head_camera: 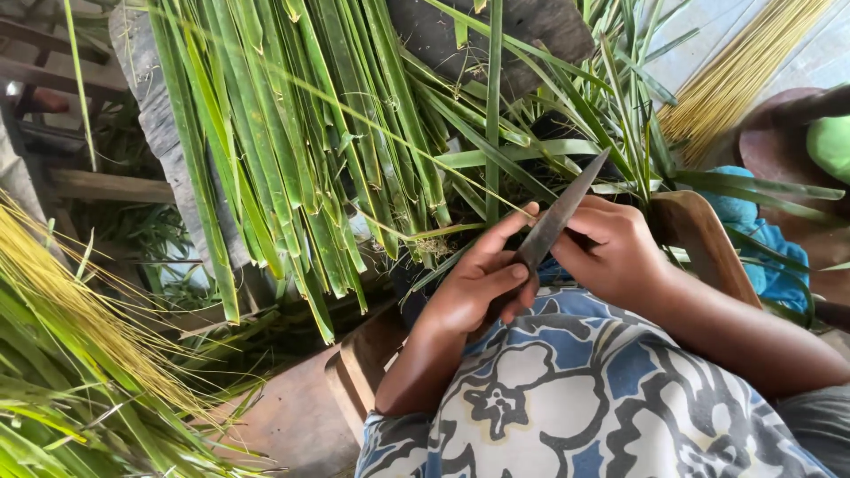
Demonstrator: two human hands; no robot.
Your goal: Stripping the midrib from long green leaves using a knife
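While my right hand (611,252) closes around the handle end of a knife (558,217), its dark, narrow blade slants up and to the right, the tip rising over the greenery. My left hand (482,283) is curled just beside it, thumb and forefinger pinching a thin green leaf strip (443,232) that runs off to the left from my fingertips; the lower part of the blade lies against my left fingers. Both hands sit above my lap, which is covered by a blue, white and grey patterned cloth (575,389).

Just beyond the knife, a thick bundle of long green palm leaves (283,142) hangs down over a grey wooden plank (155,115), their pointed ends dangling toward the ground. More loose leaves (584,115) fan out behind the blade. At my right wrist is the curved back of a wooden seat (699,243), with a blue cloth (753,239) beside it. At the upper right lies a sheaf of thin yellow sticks (744,71), and another yellow sheaf (80,319) lies at the lower left among more green fronds. A low wooden block (363,363) stands under my left forearm.
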